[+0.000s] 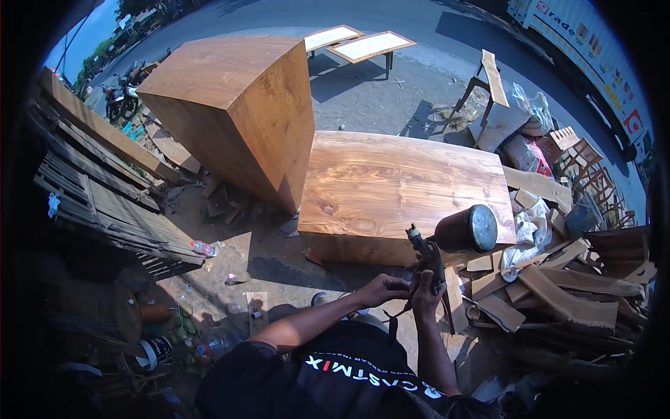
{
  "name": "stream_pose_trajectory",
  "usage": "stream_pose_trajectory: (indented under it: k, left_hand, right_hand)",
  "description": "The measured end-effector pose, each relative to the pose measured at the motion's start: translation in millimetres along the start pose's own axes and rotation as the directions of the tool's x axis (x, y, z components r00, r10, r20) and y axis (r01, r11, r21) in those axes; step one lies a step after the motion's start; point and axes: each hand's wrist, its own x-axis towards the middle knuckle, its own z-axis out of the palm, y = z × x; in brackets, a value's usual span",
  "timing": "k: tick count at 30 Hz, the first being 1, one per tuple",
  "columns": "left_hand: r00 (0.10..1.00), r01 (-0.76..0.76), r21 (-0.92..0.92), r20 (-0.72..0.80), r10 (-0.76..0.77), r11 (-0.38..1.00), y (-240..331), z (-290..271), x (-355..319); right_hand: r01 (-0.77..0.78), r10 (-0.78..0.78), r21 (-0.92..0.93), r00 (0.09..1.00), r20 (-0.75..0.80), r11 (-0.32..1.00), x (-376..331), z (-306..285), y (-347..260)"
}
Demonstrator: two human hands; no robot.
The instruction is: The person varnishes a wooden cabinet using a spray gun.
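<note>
A spray gun (431,260) with a dark round cup (466,229) is upright in my right hand (424,299), its fingers wrapped round the handle. My left hand (386,289) is closed at the rear of the gun, fingertips pinched against it; the exact part between them is hidden. The nozzle end points away from me, over the near edge of a low wooden cabinet (391,183) with a glossy grained top. Left of that, a taller wooden cabinet (269,112) stands at an angle.
Wood offcuts (569,290) and plastic bags (529,234) are heaped on the right. Slatted bamboo panels (105,209) lean at the left, near a plastic bottle (203,248). Framed panels (372,46) rest on supports by the road, where a truck (593,56) stands.
</note>
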Motion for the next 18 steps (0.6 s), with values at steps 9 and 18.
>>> stream_pose_trajectory:
  k: [9,18]
  left_hand:
    - [0.834,0.105,0.134,0.527,-0.161,0.985,-33.7,118.1,116.1]
    - [0.496,0.316,0.154,0.814,-0.301,0.936,-104.0,226.0,149.0]
  right_hand:
    - [0.018,-0.051,-0.056,0.748,-0.662,0.998,-43.0,-141.0,-14.1]
    - [-0.161,-0.089,-0.119,0.184,-0.979,0.980,-113.0,-217.9,-22.4]
